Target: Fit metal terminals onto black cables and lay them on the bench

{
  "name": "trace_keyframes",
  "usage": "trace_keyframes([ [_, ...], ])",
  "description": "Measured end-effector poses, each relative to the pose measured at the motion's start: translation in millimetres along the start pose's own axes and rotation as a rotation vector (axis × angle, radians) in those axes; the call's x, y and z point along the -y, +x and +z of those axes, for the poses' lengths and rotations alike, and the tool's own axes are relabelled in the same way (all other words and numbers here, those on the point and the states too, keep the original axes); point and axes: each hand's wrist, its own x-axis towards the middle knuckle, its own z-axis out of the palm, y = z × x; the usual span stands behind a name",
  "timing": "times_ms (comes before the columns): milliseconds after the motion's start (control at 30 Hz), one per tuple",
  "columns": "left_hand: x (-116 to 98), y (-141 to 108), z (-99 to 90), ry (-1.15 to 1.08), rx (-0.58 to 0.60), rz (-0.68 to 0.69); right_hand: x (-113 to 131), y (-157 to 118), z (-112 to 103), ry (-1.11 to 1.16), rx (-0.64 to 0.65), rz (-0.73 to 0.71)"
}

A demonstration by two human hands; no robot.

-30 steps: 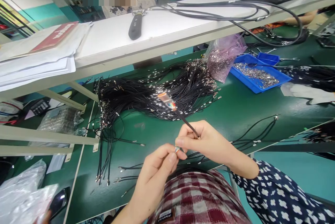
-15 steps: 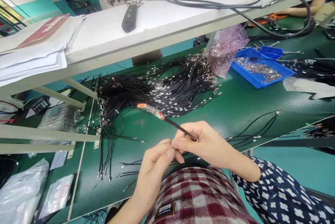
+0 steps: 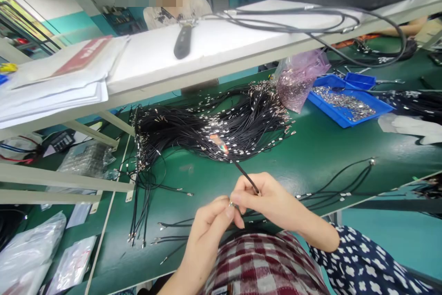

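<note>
My left hand [image 3: 210, 228] is closed, thumb and fingers pinching a small metal cable end [image 3: 232, 204]. My right hand [image 3: 265, 196] meets it there, its thumb and fingertips closed close to the same piece. A thin dark rod with a clear-and-orange end [image 3: 238, 164] lies across the right hand, its coloured end pointing up and away. Under and behind the hands, several black cables [image 3: 176, 239] with metal ends lie along the table's front edge. More of them [image 3: 345, 184] stretch to the right. Fingers hide most of the pinched piece.
A big bundle of black cables [image 3: 207, 124] lies across the green table [image 3: 321, 147]. Behind it stand a pink bag of metal parts [image 3: 297, 83] and a blue tray [image 3: 348, 122] of small metal pieces. A white shelf [image 3: 148, 55] crosses above, bearing papers [image 3: 65, 74] and a black-handled tool [image 3: 183, 42].
The view has tilted up, so the scene sits lower and slightly to the right. The rod's coloured end has swung right relative to my hands, which stay together on the small piece.
</note>
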Motion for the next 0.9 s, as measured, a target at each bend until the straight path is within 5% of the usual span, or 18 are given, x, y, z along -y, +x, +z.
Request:
trace_keyframes([
  [133,-5.0,3.0,-7.1,-0.128,-0.082,-0.013,-14.8,1.4,-3.4,0.002,-0.048,0.089],
  [267,-30.5,12.4,-20.1,-0.246,-0.212,0.11,-27.3,-2.7,-2.6,-0.033,0.052,0.25],
  [500,-62.5,29.7,-21.9,-0.02,-0.285,0.216,-41.7,-12.6,-3.3,-0.119,0.277,0.428],
  [600,-58.1,27.9,-20.4,0.118,-0.285,0.211,-30.7,-15.7,-0.1,-0.19,0.209,0.303],
  [733,-50.6,23.0,-17.1,0.108,-0.228,0.147,-7.5,-14.1,13.5,-0.216,-0.112,-0.05],
  [900,-47.6,20.7,-13.5,-0.137,-0.119,-0.005,-5.1,-9.4,21.6,-0.007,-0.089,-0.068],
])
